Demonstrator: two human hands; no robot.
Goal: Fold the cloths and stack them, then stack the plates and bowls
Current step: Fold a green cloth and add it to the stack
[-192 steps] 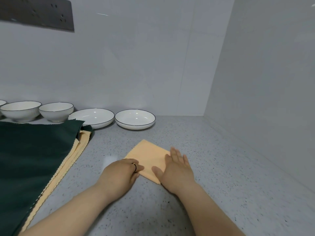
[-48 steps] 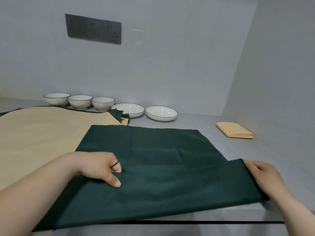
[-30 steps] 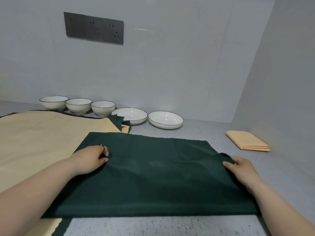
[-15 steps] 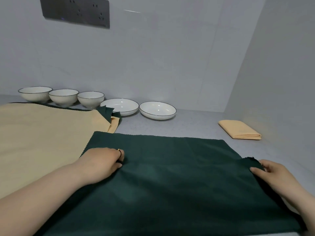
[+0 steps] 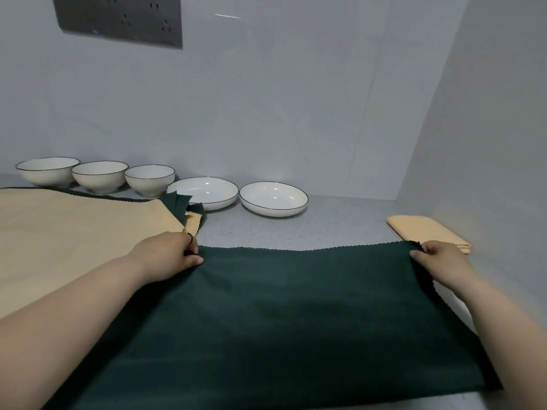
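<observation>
A dark green cloth [image 5: 290, 315] is stretched flat in front of me. My left hand [image 5: 168, 257] pinches its far left corner and my right hand [image 5: 438, 258] pinches its far right corner, both lifted a little off the counter. A folded orange cloth [image 5: 423, 229] lies at the right, just behind my right hand. An unfolded orange cloth [image 5: 74, 232] lies spread at the left over other green and orange cloths. Three white bowls [image 5: 100, 176] and two white plates [image 5: 273, 198] stand in a row along the back wall.
The speckled grey counter [image 5: 325, 226] meets a white wall behind and another wall [image 5: 488, 143] on the right. A dark socket panel [image 5: 118, 19] is mounted high on the back wall.
Both hands have raised the green cloth's corners and carried them away from me; the cloth's far edge now hangs taut between them, where it lay flat half a second ago.
</observation>
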